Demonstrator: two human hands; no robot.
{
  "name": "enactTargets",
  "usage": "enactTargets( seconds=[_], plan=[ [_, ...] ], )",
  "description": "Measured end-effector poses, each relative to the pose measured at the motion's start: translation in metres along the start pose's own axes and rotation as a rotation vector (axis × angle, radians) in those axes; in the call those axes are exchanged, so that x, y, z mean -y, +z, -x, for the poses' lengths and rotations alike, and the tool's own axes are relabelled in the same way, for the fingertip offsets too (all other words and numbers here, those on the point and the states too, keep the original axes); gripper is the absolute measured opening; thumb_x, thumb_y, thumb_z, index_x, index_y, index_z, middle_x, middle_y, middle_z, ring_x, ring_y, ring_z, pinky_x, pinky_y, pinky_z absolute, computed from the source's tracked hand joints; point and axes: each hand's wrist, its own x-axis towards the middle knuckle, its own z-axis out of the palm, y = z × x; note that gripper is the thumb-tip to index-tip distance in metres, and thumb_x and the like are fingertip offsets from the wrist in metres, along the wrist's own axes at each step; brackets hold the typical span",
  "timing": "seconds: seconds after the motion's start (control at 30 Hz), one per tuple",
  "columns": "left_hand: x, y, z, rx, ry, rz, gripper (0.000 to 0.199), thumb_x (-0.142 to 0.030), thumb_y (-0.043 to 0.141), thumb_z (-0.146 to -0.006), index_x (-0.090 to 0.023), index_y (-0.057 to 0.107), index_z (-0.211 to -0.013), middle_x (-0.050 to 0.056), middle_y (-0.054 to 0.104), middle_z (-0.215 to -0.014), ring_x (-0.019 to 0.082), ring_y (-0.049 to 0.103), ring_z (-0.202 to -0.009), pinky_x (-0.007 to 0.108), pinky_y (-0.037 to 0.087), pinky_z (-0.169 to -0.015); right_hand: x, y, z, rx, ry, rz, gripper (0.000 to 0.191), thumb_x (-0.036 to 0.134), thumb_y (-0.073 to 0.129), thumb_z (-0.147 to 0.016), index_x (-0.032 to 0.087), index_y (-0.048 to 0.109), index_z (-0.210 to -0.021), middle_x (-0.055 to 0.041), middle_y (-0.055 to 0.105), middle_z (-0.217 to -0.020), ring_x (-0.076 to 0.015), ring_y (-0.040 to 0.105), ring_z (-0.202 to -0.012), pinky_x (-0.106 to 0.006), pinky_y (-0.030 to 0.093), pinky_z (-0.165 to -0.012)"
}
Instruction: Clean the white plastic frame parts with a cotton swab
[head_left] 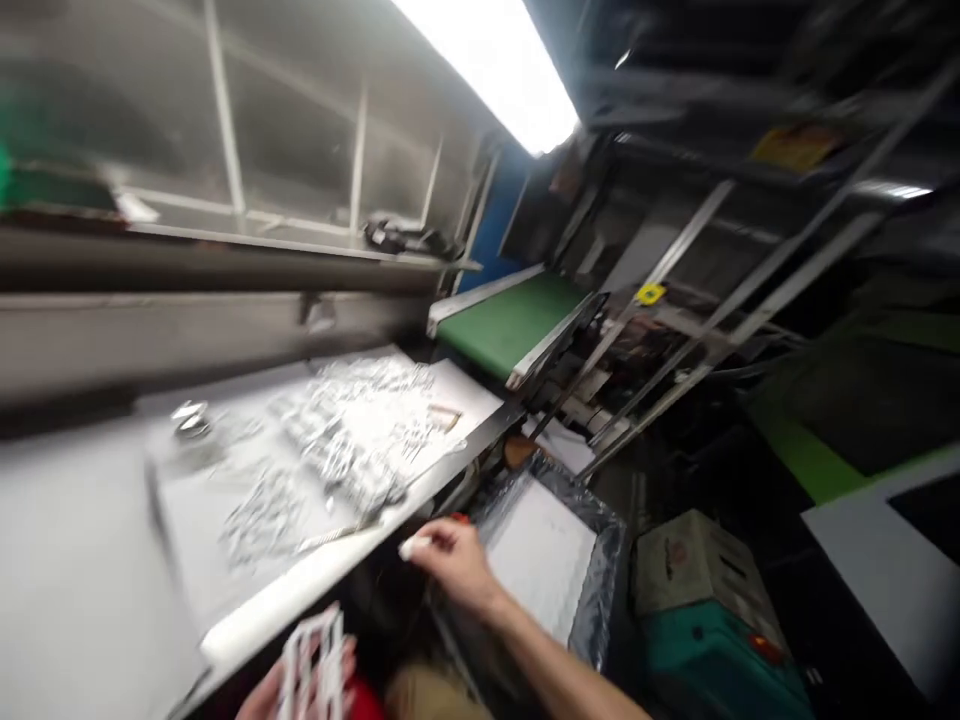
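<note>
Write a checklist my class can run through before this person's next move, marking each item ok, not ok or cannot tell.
1. Left hand holds the white frame-like part: ok.
2. Right hand pinches the small white piece: ok.
3. Small piece held apart from the frame-like part: ok.
4. White parts on the worktop gathered in one neat stack: not ok, loosely spread.
5. Exact contents of the box with dark lining: cannot tell, blurred.

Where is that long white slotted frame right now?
The long white slotted frame is at the head view's bottom, left of centre, held in the left hand.
</note>
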Motion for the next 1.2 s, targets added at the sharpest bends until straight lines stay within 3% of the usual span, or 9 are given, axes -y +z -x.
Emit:
enactTargets(
  seconds=[0.07, 0.17, 0.27, 0.43, 0.6, 0.8, 1.03, 1.2],
  plan=[
    [0.005, 0.018, 0.044, -0.138, -0.176, 0.476, 0.046, -0.026, 0.020, -0.093, -0.012, 0.062, -0.106, 0.016, 0.062, -0.109, 0.021, 0.061, -0.098, 0.037, 0.050, -0.084, 0.008, -0.016, 0.024, 0.001, 0.026, -0.053, 0.025, 0.041, 0.062, -0.074, 0.017, 0.064, -0.082, -0.0023, 0.065, -0.076, -0.0133, 0.058, -0.070, -0.026, 0.048, -0.067],
    [-0.001, 0.034, 0.077, -0.302, -0.312, 1.363, 0.036, -0.023, 0.033, -0.092, -0.010, 0.056, -0.116, 0.020, 0.058, -0.115, 0.027, 0.056, -0.106, 0.047, 0.043, -0.093, 0.021, -0.023, 0.041, 0.040, 0.030, -0.071, 0.025, 0.040, 0.061, -0.077, 0.017, 0.062, -0.087, -0.0022, 0.064, -0.080, -0.0119, 0.057, -0.072, -0.023, 0.046, -0.067],
    [-0.011, 0.041, 0.085, -0.296, -0.304, 1.676, 0.033, -0.024, 0.043, -0.090, -0.008, 0.056, -0.116, 0.021, 0.059, -0.112, 0.030, 0.055, -0.106, 0.052, 0.041, -0.094, 0.034, -0.018, 0.053, 0.099, -0.029, -0.034, 0.020, 0.036, 0.063, -0.077, 0.018, 0.064, -0.086, -0.0015, 0.062, -0.079, -0.0108, 0.054, -0.068, -0.023, 0.043, -0.063],
    [-0.020, 0.054, 0.086, -0.256, -0.258, 1.793, 0.032, -0.023, 0.044, -0.091, -0.009, 0.057, -0.115, 0.018, 0.060, -0.112, 0.030, 0.053, -0.108, 0.056, 0.036, -0.098, 0.051, 0.000, 0.062, 0.224, -0.300, 0.112, 0.012, 0.028, 0.059, -0.080, 0.018, 0.064, -0.086, -0.0014, 0.059, -0.081, -0.0102, 0.053, -0.069, -0.023, 0.043, -0.064],
    [-0.028, 0.062, 0.081, -0.299, -0.260, 1.864, 0.028, -0.020, 0.041, -0.092, -0.011, 0.061, -0.110, 0.011, 0.062, -0.110, 0.022, 0.055, -0.107, 0.046, 0.034, -0.104, 0.055, 0.003, 0.060, 0.393, -0.526, 0.225, 0.012, 0.022, 0.054, -0.083, 0.015, 0.062, -0.088, -0.0043, 0.060, -0.084, -0.0114, 0.055, -0.077, -0.022, 0.045, -0.069],
    [-0.032, 0.070, 0.068, -0.288, -0.338, 1.814, 0.032, -0.024, 0.043, -0.092, -0.006, 0.057, -0.114, 0.018, 0.059, -0.114, 0.031, 0.050, -0.112, 0.054, 0.036, -0.100, 0.043, -0.025, 0.046, 0.421, -0.423, 0.313, 0.010, 0.021, 0.053, -0.083, 0.018, 0.061, -0.086, -0.0034, 0.058, -0.082, -0.0109, 0.054, -0.070, -0.023, 0.045, -0.064],
    [-0.043, 0.076, 0.051, -0.350, -0.395, 1.793, 0.025, -0.021, 0.043, -0.091, -0.010, 0.063, -0.103, 0.012, 0.065, -0.100, 0.026, 0.058, -0.101, 0.050, 0.039, -0.099, 0.042, -0.026, 0.033, 0.538, -0.480, 0.284, 0.012, 0.022, 0.050, -0.084, 0.017, 0.061, -0.087, -0.0030, 0.060, -0.084, -0.0111, 0.055, -0.075, -0.022, 0.045, -0.067],
    [-0.042, 0.077, 0.043, -0.282, -0.413, 1.796, 0.031, -0.024, 0.042, -0.092, -0.005, 0.060, -0.109, 0.018, 0.063, -0.105, 0.030, 0.054, -0.107, 0.048, 0.042, -0.096, 0.029, -0.053, 0.019, 0.505, -0.373, 0.352, 0.010, 0.021, 0.052, -0.083, 0.018, 0.061, -0.084, -0.0027, 0.059, -0.082, -0.0105, 0.053, -0.069, -0.024, 0.043, -0.064]
  ],
)
